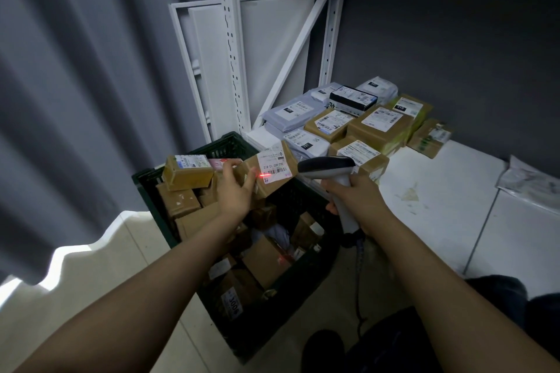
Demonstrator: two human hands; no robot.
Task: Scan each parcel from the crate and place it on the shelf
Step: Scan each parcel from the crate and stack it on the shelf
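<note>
Hands: left hand (235,192) holds parcel (272,174), right hand (356,198) scanner (328,168) | long axis left-right

Shelf (439,206): front and middle of the board bare, open from the near side. Stacked parcels (378,127) fill the rear left corner; a slanted brace (298,48) crosses behind them. Grey bag (527,182) at right edge. Crate (233,145) beside the shelf packed full.
</note>
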